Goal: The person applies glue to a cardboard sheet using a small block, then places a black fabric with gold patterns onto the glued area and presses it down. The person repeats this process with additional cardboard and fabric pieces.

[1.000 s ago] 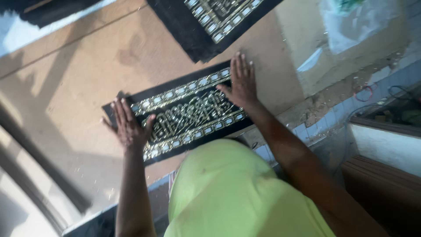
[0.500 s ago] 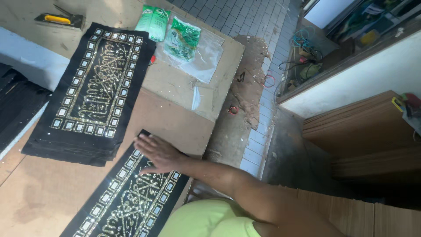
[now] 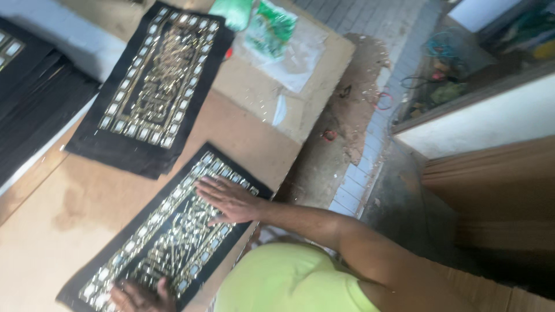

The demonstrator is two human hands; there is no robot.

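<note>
Here both hands lie flat and unclenched. The right hand [image 3: 228, 199] and left hand [image 3: 139, 294] press opposite ends of the black gold-patterned cloth panel [image 3: 167, 237], apparently to hold it smooth on the board [image 3: 52, 231].

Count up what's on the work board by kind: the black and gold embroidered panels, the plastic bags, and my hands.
Black and gold embroidered panels: 2, one under the hands, one topping a pile farther up
Plastic bags with green contents: 2
Hands on the near panel: 2, right hand, left hand
Total: 6
</note>
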